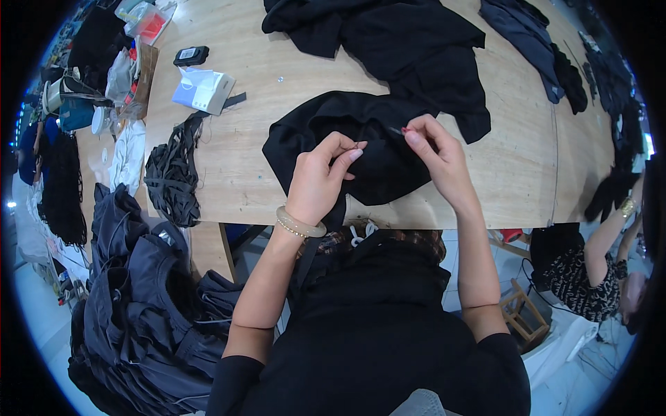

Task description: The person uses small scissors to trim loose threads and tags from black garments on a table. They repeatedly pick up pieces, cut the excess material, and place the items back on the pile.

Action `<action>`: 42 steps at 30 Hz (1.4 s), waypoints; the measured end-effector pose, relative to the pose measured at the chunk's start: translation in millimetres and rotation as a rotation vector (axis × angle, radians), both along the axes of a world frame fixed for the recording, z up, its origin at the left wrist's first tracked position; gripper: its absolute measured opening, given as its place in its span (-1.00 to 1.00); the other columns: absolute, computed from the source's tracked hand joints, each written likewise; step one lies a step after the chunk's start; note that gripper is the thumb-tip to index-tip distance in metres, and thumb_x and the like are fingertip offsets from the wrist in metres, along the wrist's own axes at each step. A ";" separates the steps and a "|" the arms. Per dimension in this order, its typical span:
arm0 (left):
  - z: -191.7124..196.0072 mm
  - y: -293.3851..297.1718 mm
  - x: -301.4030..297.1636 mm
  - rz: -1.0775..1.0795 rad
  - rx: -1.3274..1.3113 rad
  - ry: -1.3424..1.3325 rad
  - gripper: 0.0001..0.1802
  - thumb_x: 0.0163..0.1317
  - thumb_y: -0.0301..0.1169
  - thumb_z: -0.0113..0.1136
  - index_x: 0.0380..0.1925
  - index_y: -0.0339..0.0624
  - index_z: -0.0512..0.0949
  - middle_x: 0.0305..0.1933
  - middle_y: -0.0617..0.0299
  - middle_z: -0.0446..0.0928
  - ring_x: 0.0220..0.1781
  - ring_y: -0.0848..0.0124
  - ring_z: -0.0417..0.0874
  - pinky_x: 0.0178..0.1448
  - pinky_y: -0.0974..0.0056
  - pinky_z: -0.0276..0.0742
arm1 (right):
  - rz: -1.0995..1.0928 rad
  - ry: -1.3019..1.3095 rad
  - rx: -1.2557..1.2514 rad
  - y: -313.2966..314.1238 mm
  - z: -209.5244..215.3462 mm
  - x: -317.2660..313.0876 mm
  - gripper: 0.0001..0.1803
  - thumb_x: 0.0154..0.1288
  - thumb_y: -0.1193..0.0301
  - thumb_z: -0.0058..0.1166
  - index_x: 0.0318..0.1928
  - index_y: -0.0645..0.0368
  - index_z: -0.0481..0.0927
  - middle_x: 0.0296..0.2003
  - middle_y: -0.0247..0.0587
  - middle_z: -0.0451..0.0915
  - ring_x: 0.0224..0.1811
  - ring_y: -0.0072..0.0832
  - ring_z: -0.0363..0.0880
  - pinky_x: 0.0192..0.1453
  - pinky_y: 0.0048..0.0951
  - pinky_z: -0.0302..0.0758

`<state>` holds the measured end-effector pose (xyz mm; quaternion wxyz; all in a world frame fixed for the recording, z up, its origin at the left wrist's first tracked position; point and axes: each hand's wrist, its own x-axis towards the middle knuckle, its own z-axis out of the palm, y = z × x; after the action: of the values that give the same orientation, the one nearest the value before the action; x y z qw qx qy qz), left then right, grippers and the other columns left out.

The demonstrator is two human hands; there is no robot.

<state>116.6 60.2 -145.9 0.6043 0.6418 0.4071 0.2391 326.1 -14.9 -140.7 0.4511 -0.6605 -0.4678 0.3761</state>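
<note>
A black garment [388, 170] lies bunched at the table's near edge, with a hollow fold in its middle. Over its left part, my left hand [319, 170] is closed in a pinch, thumb against forefinger. Whatever sits between those fingertips is too small to make out. My right hand [440, 156] is over the garment's right side. Its thumb and forefinger pinch a small, thin tool with a red end [404, 130], its slim tip pointing left toward the fold. The tool's exact kind does not show.
More black garments [409, 48] lie farther back on the wooden table [236, 159]. At left are a tissue box [203, 90], a black device [191, 55] and a bundle of dark strips [173, 173]. Dark clothes [146, 305] are heaped at lower left. Another person [590, 277] is at right.
</note>
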 end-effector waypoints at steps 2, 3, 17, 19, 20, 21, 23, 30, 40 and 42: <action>2.6 1.2 -0.5 -0.013 -0.026 -0.004 -0.88 0.45 -0.49 0.08 -0.21 -0.36 0.51 -0.08 0.07 0.72 -0.07 0.52 0.69 -0.24 0.37 0.73 | 0.015 -0.149 0.006 -3.6 13.8 0.1 -0.74 0.30 0.26 0.29 -0.26 0.21 0.61 -0.43 -0.35 0.58 -0.39 -0.60 0.48 -0.26 -0.54 0.39; 2.7 0.8 -0.3 0.001 -0.019 -0.027 -0.88 0.45 -0.49 0.09 -0.21 -0.36 0.50 -0.10 0.06 0.72 -0.11 0.48 0.72 -0.27 0.36 0.74 | 0.034 -0.215 0.035 -4.0 16.3 0.5 -0.73 0.28 0.25 0.30 -0.28 0.21 0.62 -0.43 -0.33 0.59 -0.39 -0.56 0.50 -0.27 -0.52 0.40; 11.8 2.5 -0.3 0.010 0.039 -0.086 -0.90 0.44 -0.49 0.10 -0.20 -0.33 0.49 -0.10 0.06 0.71 -0.20 0.41 0.76 -0.34 0.35 0.74 | 0.233 -0.721 0.170 9.9 41.7 -10.7 -0.71 0.12 0.19 0.39 -0.42 0.13 0.62 -0.50 -0.33 0.55 -0.39 -0.39 0.52 -0.36 -0.36 0.41; 14.7 3.3 -0.8 -0.022 0.033 -0.058 -0.90 0.46 -0.48 0.07 -0.19 -0.31 0.50 -0.04 0.08 0.70 -0.11 0.48 0.71 -0.30 0.37 0.74 | 0.231 -0.712 0.178 10.4 41.1 -11.4 -0.71 0.12 0.19 0.39 -0.43 0.13 0.62 -0.50 -0.33 0.55 -0.40 -0.39 0.52 -0.36 -0.35 0.42; 15.6 3.6 -0.9 -0.039 0.029 -0.044 -0.90 0.47 -0.48 0.05 -0.19 -0.30 0.51 -0.01 0.09 0.69 -0.07 0.52 0.69 -0.28 0.38 0.74 | 0.230 -0.708 0.181 10.6 40.8 -11.7 -0.71 0.13 0.19 0.38 -0.43 0.13 0.62 -0.50 -0.33 0.55 -0.40 -0.39 0.52 -0.36 -0.35 0.42; 15.5 3.5 -0.7 -0.038 0.042 -0.042 -0.90 0.47 -0.49 0.05 -0.19 -0.30 0.51 -0.02 0.10 0.70 -0.08 0.51 0.69 -0.28 0.38 0.74 | 0.236 -0.722 0.183 11.0 40.2 -12.3 -0.71 0.13 0.19 0.38 -0.43 0.13 0.62 -0.50 -0.33 0.55 -0.40 -0.39 0.52 -0.36 -0.35 0.42; 15.4 3.4 0.2 -0.036 0.067 -0.039 -0.91 0.46 -0.50 0.06 -0.20 -0.31 0.52 -0.03 0.11 0.70 -0.09 0.51 0.70 -0.29 0.38 0.74 | 0.248 -0.752 0.188 11.8 39.6 -12.9 -0.71 0.13 0.20 0.38 -0.44 0.13 0.62 -0.50 -0.34 0.55 -0.41 -0.39 0.52 -0.36 -0.35 0.43; 18.9 3.7 3.1 -0.031 0.143 0.015 -0.91 0.44 -0.52 0.08 -0.21 -0.33 0.52 -0.08 0.10 0.72 -0.12 0.51 0.72 -0.32 0.40 0.72 | 0.222 -0.700 0.160 9.4 42.2 -7.8 -0.70 0.11 0.19 0.39 -0.44 0.14 0.61 -0.50 -0.34 0.56 -0.40 -0.39 0.52 -0.35 -0.36 0.43; 20.6 2.4 6.8 -0.032 0.184 0.043 -0.92 0.43 -0.52 0.10 -0.22 -0.34 0.52 -0.11 0.12 0.73 -0.21 0.52 0.72 -0.36 0.41 0.69 | 0.254 -0.739 0.196 12.1 38.7 -11.1 -0.70 0.09 0.19 0.41 -0.43 0.13 0.62 -0.49 -0.35 0.58 -0.39 -0.39 0.52 -0.38 -0.36 0.43; 21.1 2.8 6.7 -0.028 0.186 0.038 -0.92 0.42 -0.52 0.11 -0.22 -0.34 0.52 -0.12 0.12 0.73 -0.23 0.53 0.72 -0.36 0.41 0.69 | 0.254 -0.735 0.196 12.0 39.7 -9.9 -0.70 0.09 0.19 0.40 -0.43 0.14 0.61 -0.49 -0.35 0.57 -0.39 -0.38 0.52 -0.38 -0.35 0.42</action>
<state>123.3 63.0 -124.8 0.5374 0.7054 0.3856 0.2550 316.2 -2.9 -101.0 0.2643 -0.6419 -0.7095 0.1211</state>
